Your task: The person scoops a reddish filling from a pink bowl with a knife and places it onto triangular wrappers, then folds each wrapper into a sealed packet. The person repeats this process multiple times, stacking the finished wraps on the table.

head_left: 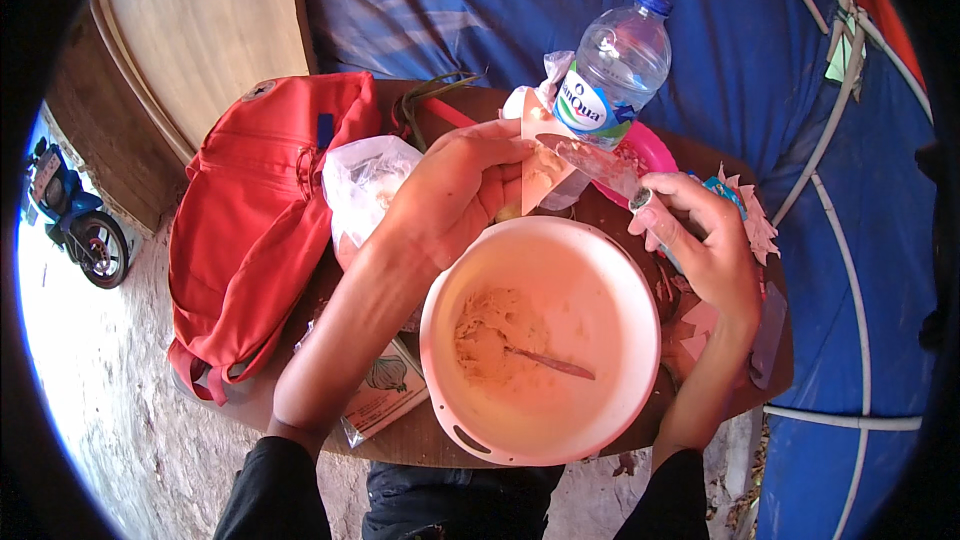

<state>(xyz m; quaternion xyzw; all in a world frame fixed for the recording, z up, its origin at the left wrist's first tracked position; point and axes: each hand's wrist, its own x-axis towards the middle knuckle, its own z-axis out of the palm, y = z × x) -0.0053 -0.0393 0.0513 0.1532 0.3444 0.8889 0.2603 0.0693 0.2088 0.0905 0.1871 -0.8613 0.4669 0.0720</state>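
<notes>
Above the far rim of a white bowl (640,395), my left hand (455,180) is closed on a thin, pale, angular sheet (541,175). A smear of beige paste lies on this sheet. My right hand (705,240) grips the pale, dark-ended handle of a knife (600,166), whose broad shiny blade points left. Its tip meets the paste on the sheet. In the bowl, beige paste (490,325) clings to the left side and bottom. A slim metal utensil (552,363) lies in that paste, its other end buried.
Behind the hands stand a capped water bottle (625,65) and a pink dish (650,148). A red backpack (255,230) and a white plastic bag (365,180) are left. A flat printed packet (385,390) lies beside the bowl; thin pale pieces (700,325) are right. A blue tarp hangs behind.
</notes>
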